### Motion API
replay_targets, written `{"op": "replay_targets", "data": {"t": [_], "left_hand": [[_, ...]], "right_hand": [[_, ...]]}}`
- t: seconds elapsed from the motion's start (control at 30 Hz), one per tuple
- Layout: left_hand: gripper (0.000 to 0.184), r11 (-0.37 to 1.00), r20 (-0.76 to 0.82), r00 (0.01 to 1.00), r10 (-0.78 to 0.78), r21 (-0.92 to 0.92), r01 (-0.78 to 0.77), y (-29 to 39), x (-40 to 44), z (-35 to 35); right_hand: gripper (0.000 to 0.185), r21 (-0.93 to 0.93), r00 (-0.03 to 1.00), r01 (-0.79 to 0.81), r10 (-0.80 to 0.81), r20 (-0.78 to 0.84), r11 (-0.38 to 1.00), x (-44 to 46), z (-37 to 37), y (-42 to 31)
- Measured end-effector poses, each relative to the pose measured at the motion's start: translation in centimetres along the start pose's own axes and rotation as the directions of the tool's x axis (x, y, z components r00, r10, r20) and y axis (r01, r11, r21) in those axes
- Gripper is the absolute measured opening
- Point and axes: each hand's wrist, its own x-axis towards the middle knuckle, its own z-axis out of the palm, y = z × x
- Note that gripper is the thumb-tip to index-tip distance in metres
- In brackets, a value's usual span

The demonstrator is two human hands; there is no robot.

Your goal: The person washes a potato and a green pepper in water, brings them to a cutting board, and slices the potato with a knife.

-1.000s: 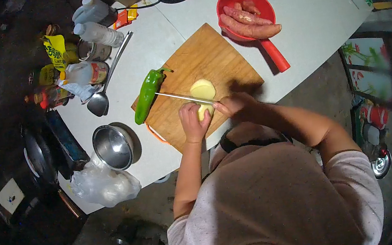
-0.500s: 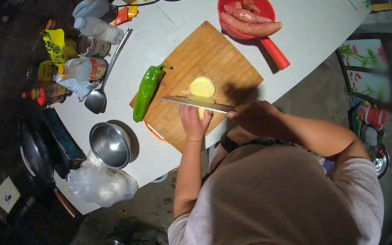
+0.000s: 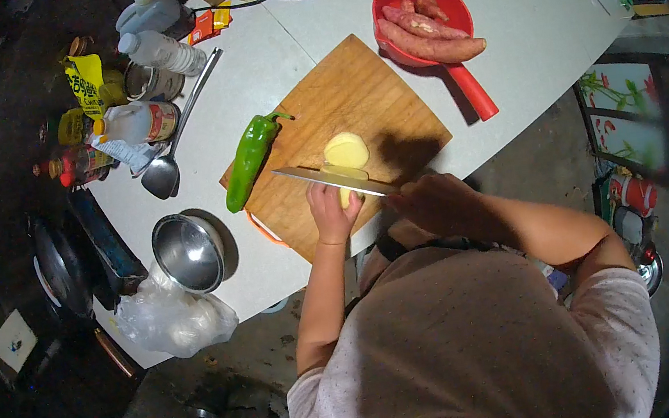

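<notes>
"Grip first, please. What do you find?"

"From my remote post I find the right hand (image 3: 431, 203) closed on the steel-bladed knife (image 3: 333, 181), its handle hidden in the fist. The left hand (image 3: 335, 211) is narrow, fingers and thumb bent around a pale yellow peeled vegetable piece (image 3: 345, 197), holding it against the board."

"Blade position?"

"I record it slanting over the pale flesh, close to the left fingertips; contact I cannot confirm. Just beyond lie pale yellow round slices (image 3: 346, 151), flat on the brown wooden cutting board (image 3: 369, 81)."

"Further out?"

"A long green pepper (image 3: 250, 167) lies across the board's left edge. Past the far right side, I note a red plastic strainer (image 3: 447, 3) with a handle, containing reddish unpeeled tubers (image 3: 432, 41). To the left, on the white table (image 3: 254, 78), stands a round shiny metal bowl (image 3: 189, 254), against a clear plastic bag (image 3: 175, 319)."
</notes>
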Motion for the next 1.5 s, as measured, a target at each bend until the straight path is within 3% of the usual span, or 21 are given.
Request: {"op": "replay_targets", "data": {"t": [0.27,0.47,0.57,0.63,0.87,0.93,0.97,1.07,1.13,1.17,1.23,1.33,1.47,1.5], "left_hand": [[0.050,1.000,0.026,1.000,-0.015,0.000,0.015,-0.2,-0.3,0.1],[0.045,1.000,0.004,1.000,-0.016,-0.007,0.016,0.1,0.0,-0.1],[0.042,1.000,0.009,1.000,-0.024,-0.016,0.025,0.2,0.2,-0.3],[0.039,0.999,0.017,0.999,-0.048,-0.014,0.049,0.4,0.3,-0.3],[0.038,0.999,0.001,1.000,-0.023,-0.046,0.023,0.3,0.3,-0.4],[0.037,0.997,0.032,0.998,-0.054,-0.049,0.055,0.4,0.3,-0.4],[0.037,0.997,0.024,0.998,-0.050,-0.050,0.051,0.6,0.3,-0.3],[0.039,0.997,0.025,0.998,-0.059,-0.043,0.061,0.7,0.3,-0.7],[0.040,0.999,0.015,0.999,-0.038,-0.010,0.038,0.9,0.4,-0.7],[0.040,0.999,0.012,0.999,-0.037,-0.010,0.037,0.8,0.3,-0.6],[0.040,1.000,-0.004,1.000,-0.025,-0.003,0.025,0.6,0.1,-0.4],[0.040,1.000,0.002,1.000,-0.028,0.009,0.028,0.5,-0.1,-0.3],[0.040,1.000,0.001,1.000,-0.025,-0.009,0.025,0.5,0.0,-0.2],[0.041,0.999,0.007,0.999,-0.034,-0.012,0.034,0.5,0.1,-0.3]], "right_hand": [[0.027,0.039,0.999,-0.028,0.027,0.036,0.999,1.1,0.3,0.1],[0.019,-0.030,0.998,0.044,-0.043,0.036,0.999,2.1,0.9,1.2],[0.020,-0.171,0.994,0.093,-0.082,0.070,0.981,2.6,1.7,1.8],[0.021,-0.160,0.988,0.134,-0.145,-0.059,0.978,2.6,2.8,2.4],[0.016,-0.251,0.982,0.122,-0.154,-0.112,0.960,4.4,7.9,5.1],[0.014,-0.211,0.903,0.187,-0.253,-0.347,0.959,4.2,7.9,5.0],[0.014,-0.219,0.902,0.187,-0.256,-0.349,0.957,4.0,7.7,5.1],[0.019,-0.059,0.955,0.129,-0.140,-0.260,0.990,3.2,5.6,3.8],[0.019,-0.062,1.000,-0.019,0.018,-0.019,0.998,2.2,2.8,2.0],[0.019,-0.065,1.000,-0.018,0.017,-0.020,0.998,1.7,2.3,1.5],[0.022,-0.263,0.999,-0.015,0.027,0.040,0.965,0.6,1.8,0.9],[0.023,-0.122,0.985,-0.027,0.048,0.168,0.992,0.1,1.7,1.0],[0.023,-0.144,0.993,0.003,0.013,0.116,0.990,-0.2,0.6,0.3],[0.022,-0.061,0.985,-0.093,0.101,0.138,0.994,0.0,0.5,0.1]]}}
